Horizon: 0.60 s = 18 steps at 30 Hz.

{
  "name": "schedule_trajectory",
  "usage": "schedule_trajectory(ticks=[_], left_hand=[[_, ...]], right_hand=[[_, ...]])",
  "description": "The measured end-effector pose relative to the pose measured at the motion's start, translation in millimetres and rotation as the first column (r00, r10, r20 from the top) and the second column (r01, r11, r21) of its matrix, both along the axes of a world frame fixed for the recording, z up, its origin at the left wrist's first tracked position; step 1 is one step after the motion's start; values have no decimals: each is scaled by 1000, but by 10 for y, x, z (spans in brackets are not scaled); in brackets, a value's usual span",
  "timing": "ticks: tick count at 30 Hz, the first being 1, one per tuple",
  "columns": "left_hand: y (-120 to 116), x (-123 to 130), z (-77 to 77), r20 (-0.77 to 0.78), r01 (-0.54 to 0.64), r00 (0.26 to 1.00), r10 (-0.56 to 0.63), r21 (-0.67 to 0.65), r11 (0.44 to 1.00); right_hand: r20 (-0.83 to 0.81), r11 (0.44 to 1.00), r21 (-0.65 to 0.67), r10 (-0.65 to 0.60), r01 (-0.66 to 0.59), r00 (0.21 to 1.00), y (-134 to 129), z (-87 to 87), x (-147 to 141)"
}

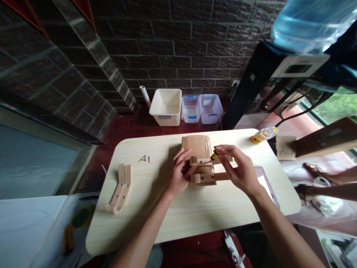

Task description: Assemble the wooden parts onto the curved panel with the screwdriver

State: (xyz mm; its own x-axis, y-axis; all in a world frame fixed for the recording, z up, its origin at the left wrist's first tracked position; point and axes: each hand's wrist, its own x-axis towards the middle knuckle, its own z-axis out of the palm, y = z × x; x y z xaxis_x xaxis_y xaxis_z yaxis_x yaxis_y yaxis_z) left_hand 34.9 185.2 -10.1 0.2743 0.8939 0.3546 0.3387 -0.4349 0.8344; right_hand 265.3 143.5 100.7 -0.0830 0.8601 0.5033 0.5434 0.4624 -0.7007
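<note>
My right hand [237,165] pinches a small yellow-and-black screwdriver [214,155]. Its tip meets the right end of a wooden bracket arm [201,162] with dark holes in it. My left hand [180,171] steadies the left end of this wooden piece, thumb and fingers closed about it. Underneath lies a taped cardboard box [196,143]. A second wooden arm [205,178] lies across the box nearer to me, and a flat wooden strip [222,176] runs from it under my right hand.
A matching wooden bracket [119,190] lies at the table's left. Toward the right are a clear bottle with a yellow base [263,134] and a tablet-like device [267,186]. Beyond the table [145,149] stand a cream bin [166,108] and clear tubs [211,108]. A person's legs [326,186] show at right.
</note>
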Motion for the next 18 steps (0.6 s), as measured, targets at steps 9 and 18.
schedule_trajectory(ticks=[9, 18], left_hand=[[0, -9, -6, -3, -2, 1000, 2, 1, 1000], [-2, -1, 14, -8, 4, 1000, -4, 7, 1000]], right_hand=[[-84, 991, -104, 81, -89, 993, -45, 45, 43], [-140, 999, -47, 13, -20, 990, 26, -75, -25]])
